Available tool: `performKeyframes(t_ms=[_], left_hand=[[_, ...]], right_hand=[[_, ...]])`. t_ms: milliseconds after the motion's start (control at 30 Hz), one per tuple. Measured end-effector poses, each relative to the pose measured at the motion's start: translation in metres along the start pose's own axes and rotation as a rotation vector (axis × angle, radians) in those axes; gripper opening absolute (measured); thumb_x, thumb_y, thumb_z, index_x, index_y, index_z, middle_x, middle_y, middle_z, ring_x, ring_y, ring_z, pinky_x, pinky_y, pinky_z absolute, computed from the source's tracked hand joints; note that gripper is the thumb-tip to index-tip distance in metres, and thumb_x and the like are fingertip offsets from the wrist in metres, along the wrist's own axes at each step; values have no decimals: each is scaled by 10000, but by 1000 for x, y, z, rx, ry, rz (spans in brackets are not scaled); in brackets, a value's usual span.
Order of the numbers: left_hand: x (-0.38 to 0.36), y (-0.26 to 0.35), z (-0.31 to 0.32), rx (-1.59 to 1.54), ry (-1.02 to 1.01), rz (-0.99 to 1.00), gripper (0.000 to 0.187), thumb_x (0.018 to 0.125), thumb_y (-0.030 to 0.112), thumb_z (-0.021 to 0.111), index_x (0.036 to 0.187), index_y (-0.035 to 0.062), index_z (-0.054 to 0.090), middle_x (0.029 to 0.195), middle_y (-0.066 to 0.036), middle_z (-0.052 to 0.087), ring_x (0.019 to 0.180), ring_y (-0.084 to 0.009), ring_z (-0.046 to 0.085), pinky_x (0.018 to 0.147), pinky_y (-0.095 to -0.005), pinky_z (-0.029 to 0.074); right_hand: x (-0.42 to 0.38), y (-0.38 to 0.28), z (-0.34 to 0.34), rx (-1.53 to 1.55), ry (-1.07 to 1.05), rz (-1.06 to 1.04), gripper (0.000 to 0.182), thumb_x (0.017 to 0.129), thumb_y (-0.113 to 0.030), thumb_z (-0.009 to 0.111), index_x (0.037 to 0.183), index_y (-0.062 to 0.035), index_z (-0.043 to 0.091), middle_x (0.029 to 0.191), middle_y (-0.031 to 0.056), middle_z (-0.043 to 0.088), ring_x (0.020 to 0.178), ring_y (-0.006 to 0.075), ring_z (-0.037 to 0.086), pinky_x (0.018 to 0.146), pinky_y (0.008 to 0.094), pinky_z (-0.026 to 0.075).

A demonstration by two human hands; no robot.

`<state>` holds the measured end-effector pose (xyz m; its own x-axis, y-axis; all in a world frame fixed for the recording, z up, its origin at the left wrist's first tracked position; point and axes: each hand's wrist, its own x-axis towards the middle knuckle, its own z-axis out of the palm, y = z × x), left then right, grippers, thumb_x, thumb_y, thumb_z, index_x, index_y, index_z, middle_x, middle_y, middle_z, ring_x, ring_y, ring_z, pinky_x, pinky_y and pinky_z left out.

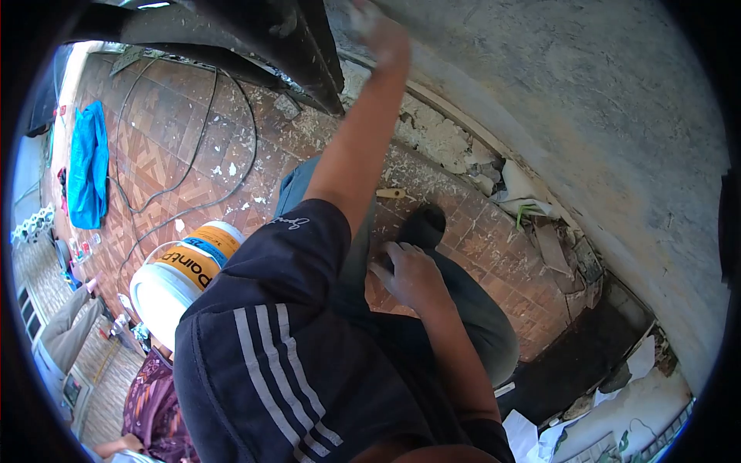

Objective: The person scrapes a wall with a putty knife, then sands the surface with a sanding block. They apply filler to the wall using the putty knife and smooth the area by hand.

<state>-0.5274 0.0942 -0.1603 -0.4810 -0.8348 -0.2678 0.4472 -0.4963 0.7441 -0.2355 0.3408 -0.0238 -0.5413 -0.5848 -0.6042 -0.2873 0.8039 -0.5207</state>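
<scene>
My left hand [378,35] is stretched up to the grey plastered wall [571,100], close to or against its surface. It is blurred and partly cut off at the top edge, so its fingers and anything in them cannot be made out. My right hand [413,278] rests by my bent leg [478,316], fingers loosely spread and curved, holding nothing visible. A tool with a yellowish handle [392,193] lies on the tiled floor beyond my knees. Beside my left shoulder stands a white paint bucket [166,297] with an orange label.
Broken plaster [440,143] lines the wall's base. A dark metal frame [255,46] stands upper left. A cable [204,139] loops over the flaked floor near a blue cloth [87,166]. Another person's legs [65,324] and a patterned maroon garment [158,405] show lower left.
</scene>
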Motion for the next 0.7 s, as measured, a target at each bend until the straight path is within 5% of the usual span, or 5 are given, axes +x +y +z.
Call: performKeyframes(t_ms=[333,400,500,567,700], left_hand=[[-31,-3,2,786,-37,-40,534,1034,201,453,1468,-97,363,1350,-342,530,1164,-365,601,1011,-367,438],[31,-17,-25,-218,-66,-248,566,1037,260,455,1509,-29,337,1288,-240,606,1222,-269,564,1006,-384,418],[27,-7,5,184,226,500,415,1029,227,485,1389,28,543,1325,-210,612,1147,-302,616,943,-380,478],[-43,3,20,485,83,291,517,1073,254,412,1507,-23,362,1509,-219,441,1339,-329,483,1073,-356,402],[-93,-61,-14,816,-176,491,512,1028,208,489,1476,-26,408,991,-192,669,923,-245,636,816,-364,486]], right_hand=[[13,-18,-5,11,-53,-73,396,885,-378,684,1061,-26,637,961,175,661,945,379,643,844,465,518],[15,-19,-6,47,-22,-69,381,885,-369,684,1047,-28,634,973,174,663,964,377,643,847,475,518],[3,-5,0,46,-17,-20,357,889,-362,679,1015,-31,628,989,173,666,987,374,648,847,496,520],[-2,3,3,0,-18,-2,361,889,-365,678,1016,-30,633,986,173,665,983,371,650,846,500,521],[3,-1,1,-98,-66,36,358,889,-364,678,999,-27,633,983,174,665,985,367,651,845,501,520]])
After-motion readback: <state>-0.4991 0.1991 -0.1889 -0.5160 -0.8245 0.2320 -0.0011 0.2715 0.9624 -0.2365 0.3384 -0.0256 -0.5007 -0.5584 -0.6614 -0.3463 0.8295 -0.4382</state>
